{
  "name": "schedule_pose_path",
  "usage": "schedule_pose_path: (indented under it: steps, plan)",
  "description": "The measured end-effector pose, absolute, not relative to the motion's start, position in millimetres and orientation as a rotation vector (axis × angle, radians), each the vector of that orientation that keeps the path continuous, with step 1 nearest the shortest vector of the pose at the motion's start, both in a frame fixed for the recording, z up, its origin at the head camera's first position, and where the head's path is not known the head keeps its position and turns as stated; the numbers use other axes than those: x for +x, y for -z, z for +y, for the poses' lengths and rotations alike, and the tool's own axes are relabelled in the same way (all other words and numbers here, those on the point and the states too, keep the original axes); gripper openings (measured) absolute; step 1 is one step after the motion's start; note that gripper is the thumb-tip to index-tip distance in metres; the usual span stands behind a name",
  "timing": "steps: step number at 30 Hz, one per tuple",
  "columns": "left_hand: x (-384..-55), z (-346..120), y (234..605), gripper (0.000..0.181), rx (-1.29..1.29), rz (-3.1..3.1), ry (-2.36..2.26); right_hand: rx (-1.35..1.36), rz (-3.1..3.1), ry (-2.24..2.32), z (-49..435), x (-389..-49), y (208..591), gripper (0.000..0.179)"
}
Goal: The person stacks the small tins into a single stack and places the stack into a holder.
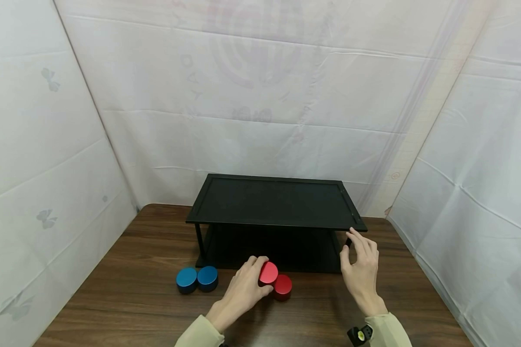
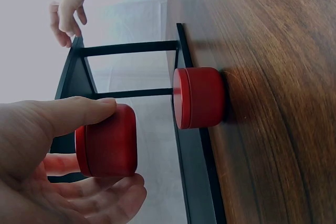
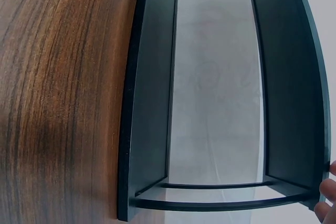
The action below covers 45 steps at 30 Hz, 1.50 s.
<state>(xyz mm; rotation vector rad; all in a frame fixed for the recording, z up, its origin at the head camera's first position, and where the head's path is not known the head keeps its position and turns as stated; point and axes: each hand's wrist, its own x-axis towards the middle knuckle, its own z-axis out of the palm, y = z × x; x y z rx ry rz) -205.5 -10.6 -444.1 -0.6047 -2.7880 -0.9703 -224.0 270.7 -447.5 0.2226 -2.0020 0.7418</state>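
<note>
My left hand [image 1: 242, 288] grips a round red tin [image 2: 113, 142] by its sides, thumb on one side and fingers on the other. In the left wrist view this tin is lifted off the table. A second red tin [image 1: 283, 288] stands on the table just to the right of it, in front of a black two-tier shelf [image 1: 269, 201]. At the shelf's front right corner is my right hand [image 1: 361, 271], its fingertips [image 3: 326, 187] right at the top board's edge and its thumb apart from them.
Two blue round tins [image 1: 208, 278] stand side by side on the wooden table [image 1: 139, 289], left of my left hand. White cloth walls [image 1: 260, 106] enclose the table at the back and both sides. Thin black posts [image 1: 200, 241] join the shelf's two boards.
</note>
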Motion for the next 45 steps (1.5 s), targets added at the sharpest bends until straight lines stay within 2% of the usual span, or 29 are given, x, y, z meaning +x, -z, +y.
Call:
schedule_pose_path:
  steps: [45]
  plan:
    - [-210.0, 15.1, 456.2, 0.058, -0.661, -2.832, 0.985, 0.222, -2.004, -0.731, 269.4, -223.9, 448.6, 0.033]
